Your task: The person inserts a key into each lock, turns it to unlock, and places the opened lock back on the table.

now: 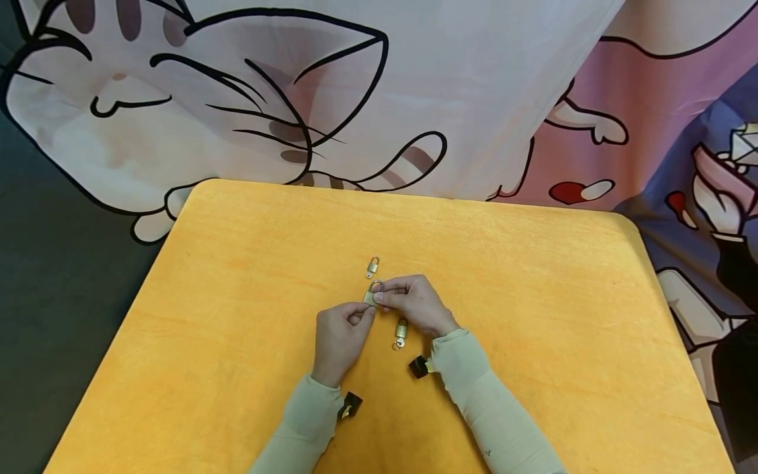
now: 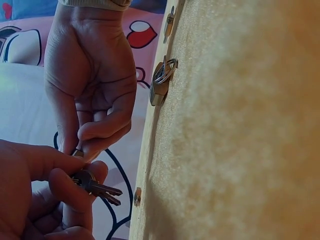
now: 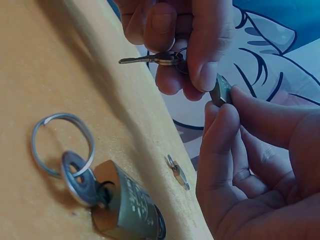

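A small brass padlock with a raised shackle is between my two hands above the table. My right hand pinches its body between thumb and fingertips, and the padlock shows there in the right wrist view. My left hand meets it from the other side, its thumb at the padlock's end. A bunch of small keys on a ring sticks out from the left fingers. Whether a key sits inside the lock is hidden by the fingertips.
On the yellow table, another padlock lies just beyond the hands. A padlock with key and ring lies near the right wrist. Something small peeks out behind that wrist. A cartoon-print cloth hangs past the far edge.
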